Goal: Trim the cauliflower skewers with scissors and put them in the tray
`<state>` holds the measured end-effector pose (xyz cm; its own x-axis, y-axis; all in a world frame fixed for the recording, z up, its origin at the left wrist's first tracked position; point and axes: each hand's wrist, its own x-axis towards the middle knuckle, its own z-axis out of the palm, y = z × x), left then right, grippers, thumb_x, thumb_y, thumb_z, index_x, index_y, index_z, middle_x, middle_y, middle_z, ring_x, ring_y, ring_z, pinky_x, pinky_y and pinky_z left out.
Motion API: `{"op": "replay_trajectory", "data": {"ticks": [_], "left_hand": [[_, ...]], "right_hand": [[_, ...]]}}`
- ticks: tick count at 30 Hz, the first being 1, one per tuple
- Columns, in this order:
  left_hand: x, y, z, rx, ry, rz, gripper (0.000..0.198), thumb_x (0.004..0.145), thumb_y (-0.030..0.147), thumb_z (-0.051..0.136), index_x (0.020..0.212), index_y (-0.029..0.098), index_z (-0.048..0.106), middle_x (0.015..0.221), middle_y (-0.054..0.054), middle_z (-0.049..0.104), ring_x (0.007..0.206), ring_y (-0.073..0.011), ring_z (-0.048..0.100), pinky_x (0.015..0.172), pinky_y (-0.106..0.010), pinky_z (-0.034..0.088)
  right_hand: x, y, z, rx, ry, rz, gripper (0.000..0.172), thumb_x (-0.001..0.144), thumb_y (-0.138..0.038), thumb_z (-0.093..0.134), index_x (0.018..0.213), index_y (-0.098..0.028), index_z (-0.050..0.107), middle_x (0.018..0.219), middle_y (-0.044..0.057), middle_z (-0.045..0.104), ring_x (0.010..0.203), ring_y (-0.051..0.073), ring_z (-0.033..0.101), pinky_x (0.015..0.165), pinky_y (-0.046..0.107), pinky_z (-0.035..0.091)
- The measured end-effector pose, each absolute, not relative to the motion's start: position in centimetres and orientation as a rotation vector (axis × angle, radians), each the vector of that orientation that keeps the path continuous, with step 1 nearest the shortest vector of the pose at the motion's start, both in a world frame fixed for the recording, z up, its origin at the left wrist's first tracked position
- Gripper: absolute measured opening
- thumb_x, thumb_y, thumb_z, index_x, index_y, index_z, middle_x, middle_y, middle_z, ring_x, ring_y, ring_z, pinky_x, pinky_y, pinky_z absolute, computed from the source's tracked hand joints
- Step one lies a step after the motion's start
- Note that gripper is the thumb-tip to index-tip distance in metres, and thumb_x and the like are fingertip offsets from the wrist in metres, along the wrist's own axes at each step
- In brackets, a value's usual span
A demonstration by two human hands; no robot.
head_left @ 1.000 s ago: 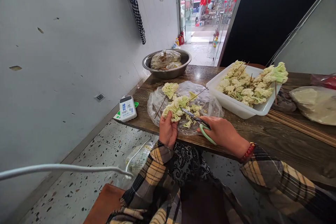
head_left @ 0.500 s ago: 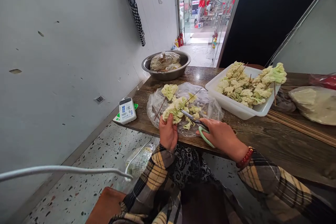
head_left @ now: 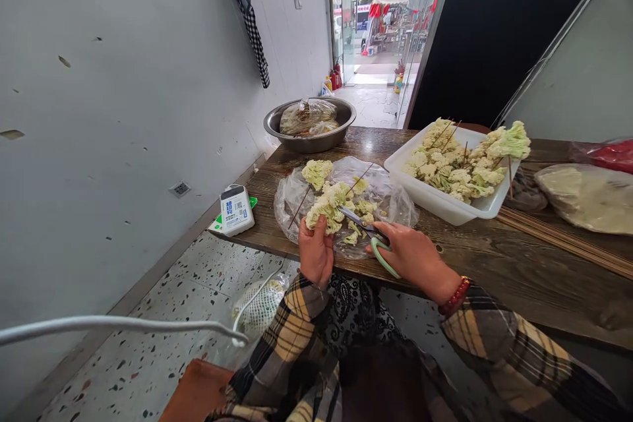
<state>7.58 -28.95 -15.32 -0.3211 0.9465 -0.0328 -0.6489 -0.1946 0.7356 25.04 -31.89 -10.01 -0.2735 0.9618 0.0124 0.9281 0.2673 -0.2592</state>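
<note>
My left hand (head_left: 316, 254) pinches a pale cauliflower piece (head_left: 327, 204) over a clear plastic bag (head_left: 395, 201) spread on the table. In my right hand (head_left: 413, 254) is a pair of scissors (head_left: 383, 257) with light green handles; its blades touch the right side of that piece. Small cauliflower bits lie on the bag close to the blades. Another floret (head_left: 317, 173) sits behind the held piece, and thin brown skewers (head_left: 299, 207) stick out on both sides. Fingers partly hide the handles and the base of the held cauliflower.
A white plastic tub (head_left: 457, 214) heaped with skewered cauliflower stands right on the dark wooden table (head_left: 475, 250). Bare skewers (head_left: 558, 237) lie beside a bagged pale food (head_left: 583, 194). A metal basin (head_left: 319, 144) holds bags at the back. A white power-bank device (head_left: 236, 211) rests at the left edge.
My right hand and the scissors have shifted very slightly left. The view has turned a little; the left hand keeps its grip on the cauliflower.
</note>
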Motion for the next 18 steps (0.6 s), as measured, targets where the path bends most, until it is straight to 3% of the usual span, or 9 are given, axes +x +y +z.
{"op": "replay_trajectory", "data": {"ticks": [6, 18], "left_hand": [[7.6, -29.0, -15.3, 0.526, 0.809, 1.779, 0.027, 0.072, 0.027, 0.077, 0.091, 0.024, 0.058, 0.098, 0.003, 0.07, 0.096, -0.0135, 0.066, 0.085, -0.026, 0.052], [7.3, -28.9, -15.4, 0.515, 0.766, 1.762, 0.028, 0.072, 0.025, 0.077, 0.095, 0.023, 0.061, 0.103, 0.0, 0.071, 0.096, -0.0129, 0.067, 0.089, -0.027, 0.051]], "right_hand": [[24.1, -32.0, -10.1, -1.829, -2.38, 0.205, 0.045, 0.093, -0.046, 0.048, 0.131, -0.022, 0.054, 0.123, 0.011, 0.065, 0.098, 0.026, 0.067, 0.068, 0.03, 0.048], [24.1, -32.1, -11.0, -1.733, -2.381, 0.241, 0.039, 0.095, -0.041, 0.046, 0.124, -0.019, 0.058, 0.12, 0.011, 0.068, 0.102, 0.024, 0.066, 0.078, 0.029, 0.049]]}}
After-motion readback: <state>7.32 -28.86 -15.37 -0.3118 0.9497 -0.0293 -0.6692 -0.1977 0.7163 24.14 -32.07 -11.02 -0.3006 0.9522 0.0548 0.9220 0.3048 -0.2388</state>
